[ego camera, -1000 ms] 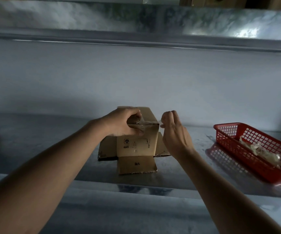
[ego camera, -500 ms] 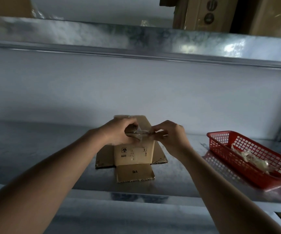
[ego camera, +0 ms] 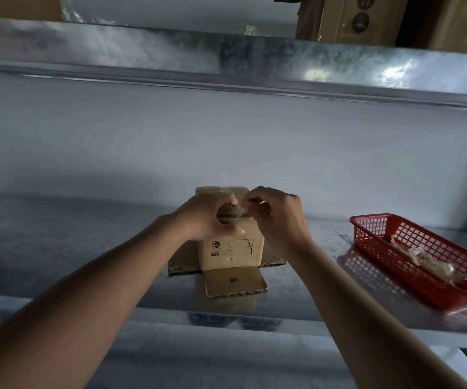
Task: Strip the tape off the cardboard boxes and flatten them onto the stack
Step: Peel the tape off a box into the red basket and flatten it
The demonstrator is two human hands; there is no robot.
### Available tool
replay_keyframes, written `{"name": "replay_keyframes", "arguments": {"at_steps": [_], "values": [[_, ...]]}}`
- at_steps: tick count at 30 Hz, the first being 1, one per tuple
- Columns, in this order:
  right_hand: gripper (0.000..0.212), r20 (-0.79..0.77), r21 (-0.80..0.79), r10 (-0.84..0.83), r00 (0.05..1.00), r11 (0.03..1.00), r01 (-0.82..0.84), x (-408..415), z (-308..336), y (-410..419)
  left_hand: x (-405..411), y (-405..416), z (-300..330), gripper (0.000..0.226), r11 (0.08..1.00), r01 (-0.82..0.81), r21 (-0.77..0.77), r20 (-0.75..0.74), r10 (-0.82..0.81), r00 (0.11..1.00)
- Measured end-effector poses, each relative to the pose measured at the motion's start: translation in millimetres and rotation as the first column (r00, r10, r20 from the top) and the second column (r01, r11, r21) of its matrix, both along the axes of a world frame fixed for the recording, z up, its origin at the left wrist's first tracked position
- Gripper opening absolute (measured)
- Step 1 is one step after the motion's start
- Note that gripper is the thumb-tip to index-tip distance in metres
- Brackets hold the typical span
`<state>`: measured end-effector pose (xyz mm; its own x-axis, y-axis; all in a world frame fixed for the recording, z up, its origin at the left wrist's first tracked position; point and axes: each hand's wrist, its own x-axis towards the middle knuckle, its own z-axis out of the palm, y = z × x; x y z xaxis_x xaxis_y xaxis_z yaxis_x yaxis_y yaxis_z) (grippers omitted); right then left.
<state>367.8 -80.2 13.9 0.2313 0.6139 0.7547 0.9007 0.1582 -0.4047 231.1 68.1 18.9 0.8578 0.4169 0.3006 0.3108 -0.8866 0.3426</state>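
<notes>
Your left hand (ego camera: 208, 217) grips the box (ego camera: 232, 249) top, right hand (ego camera: 275, 217) pinches tape (ego camera: 237, 212); yank sideways and the thin strip likely snaps or the box tips.

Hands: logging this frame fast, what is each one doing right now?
Left hand: closed, gripping the top edge of the box.
Right hand: closed, pinching clear tape at the box top.

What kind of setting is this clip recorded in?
Probably a warehouse or packing area: a galvanised metal shelf used as a worktop, large cardboard cartons stored above, and a red plastic basket collecting stripped tape.
</notes>
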Motion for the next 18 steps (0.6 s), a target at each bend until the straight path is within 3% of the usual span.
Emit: {"name": "replay_keyframes", "arguments": {"at_steps": [2, 4, 7, 11, 14, 16, 18], "values": [[0.02, -0.287, -0.033, 0.032, 0.958, 0.999, -0.043, 4.0, -5.3, -1.5, -1.7, 0.2, -2.6, 0.04, 0.999, 0.033, -0.034, 0.048, -0.031, 0.998], [0.018, -0.438, -0.056, 0.032, 0.898, 0.996, -0.064, 7.3, -9.2, 1.2, -3.3, -0.3, -4.4, 0.04, 0.996, 0.052, -0.077, 0.07, -0.046, 0.996], [0.014, -0.462, -0.06, 0.061, 0.885, 0.993, -0.1, -0.2, -4.8, 2.7, -1.5, -0.9, -4.0, 0.044, 0.998, 0.029, -0.056, 0.067, -0.025, 0.997], [0.016, -0.338, 0.061, 0.272, 0.901, 0.962, -0.267, -21.3, 13.4, -4.1, -1.2, -5.8, -4.8, 0.041, 0.999, -0.025, -0.032, 0.035, 0.026, 0.999], [0.017, -0.432, 0.104, 0.279, 0.858, 0.96, -0.26, -23.7, 19.0, -0.6, -8.6, -4.4, -3.6, 0.04, 0.995, 0.005, -0.098, -0.037, -0.008, 0.999], [0.014, -0.543, 0.069, 0.239, 0.805, 0.968, -0.241, -20.3, 17.4, 2.3, -17.7, 1.5, -2.5, 0.068, 0.997, 0.039, -0.06, -0.109, -0.045, 0.993], [0.021, -0.456, -0.085, 0.135, 0.88, 0.977, -0.193, -14.0, 13.8, -0.1, -26.4, 5.9, -0.2, 0.093, 0.997, 0.05, -0.057, -0.143, -0.057, 0.988]]}}
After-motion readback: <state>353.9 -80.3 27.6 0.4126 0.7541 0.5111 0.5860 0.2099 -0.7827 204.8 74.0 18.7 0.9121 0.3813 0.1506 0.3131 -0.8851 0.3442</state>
